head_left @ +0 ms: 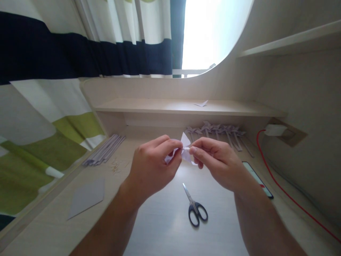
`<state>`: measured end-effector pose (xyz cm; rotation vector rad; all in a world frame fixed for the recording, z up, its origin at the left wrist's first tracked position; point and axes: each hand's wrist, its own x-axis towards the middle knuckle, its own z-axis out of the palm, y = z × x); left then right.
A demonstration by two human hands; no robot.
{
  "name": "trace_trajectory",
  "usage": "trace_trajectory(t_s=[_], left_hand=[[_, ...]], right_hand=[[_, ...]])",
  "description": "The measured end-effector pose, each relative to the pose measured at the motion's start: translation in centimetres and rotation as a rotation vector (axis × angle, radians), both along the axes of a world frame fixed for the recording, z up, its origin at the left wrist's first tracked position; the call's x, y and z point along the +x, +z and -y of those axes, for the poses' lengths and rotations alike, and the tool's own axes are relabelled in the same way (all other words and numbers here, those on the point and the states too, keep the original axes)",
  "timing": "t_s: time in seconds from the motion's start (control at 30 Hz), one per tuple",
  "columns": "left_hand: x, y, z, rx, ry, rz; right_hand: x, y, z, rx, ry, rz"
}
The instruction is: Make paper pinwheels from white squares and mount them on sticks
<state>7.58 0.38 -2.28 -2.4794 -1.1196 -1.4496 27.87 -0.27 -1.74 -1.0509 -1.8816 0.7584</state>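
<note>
Above the middle of the desk, a pale lilac paper pinwheel [186,155] is held between both hands. My left hand [154,161] pinches it from the left, with thumb and fingertips closed on the folded paper. From the other side, the thumb and index finger of my right hand [220,156] grip the pinwheel near its centre. One pointed blade sticks up between the hands, and more paper hangs below. Fingers hide part of it, and whether a small pin sits at the centre cannot be made out. Scissors [193,203] with black handles lie below the hands, blades pointing away.
Several finished pinwheels [209,128] on paper sticks lie at the back right. A bundle of paper sticks [106,151], tiny pale pieces [115,166] and a paper sheet [89,197] are at left. A phone [257,179] and red cable [269,170] lie right. The shelf [160,105] holds folded paper [201,104].
</note>
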Motion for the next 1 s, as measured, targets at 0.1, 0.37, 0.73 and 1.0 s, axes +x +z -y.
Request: trace_trajectory(t_s=[0.1, 0.37, 0.73, 1.0], left_hand=[[-0.1, 0.0, 0.0, -0.002, -0.002, -0.011], [-0.1, 0.2, 0.2, 0.003, 0.005, -0.063], [-0.3, 0.2, -0.1, -0.030, -0.018, -0.111], [-1.6, 0.9, -0.3, 0.132, 0.043, 0.274]], right_hand=[[0.0, -0.1, 0.1, 0.033, -0.014, 0.051], [-0.2, 0.0, 0.2, 0.085, -0.063, 0.059], [0.0, -0.3, -0.1, 0.084, -0.045, 0.072], [-0.3, -0.3, -0.5, 0.072, -0.175, -0.040]])
